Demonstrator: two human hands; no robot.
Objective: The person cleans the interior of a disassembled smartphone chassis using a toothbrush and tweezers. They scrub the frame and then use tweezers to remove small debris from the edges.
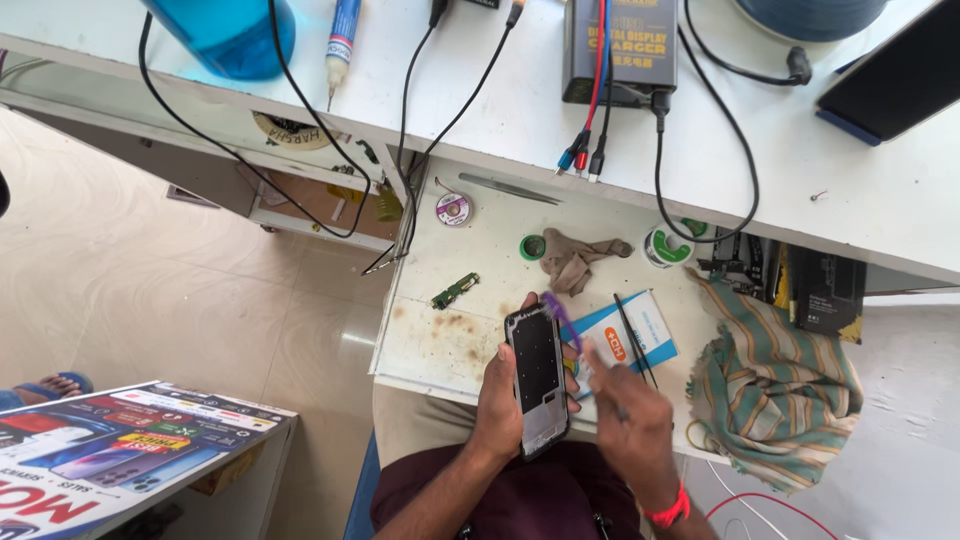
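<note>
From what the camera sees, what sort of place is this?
Probably a phone repair bench. The left hand holds an opened phone, a small green circuit board lies on the stained pull-out tray, and a charger box with cables sits above.

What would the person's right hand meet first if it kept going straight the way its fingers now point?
The right hand, blurred, points up and left toward the opened phone held in the left hand. It would probably meet the phone's right edge or the purple tool beside it first; depth is unclear from above.

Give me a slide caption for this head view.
Left hand holds an opened phone; right hand grips black tweezers.
</note>
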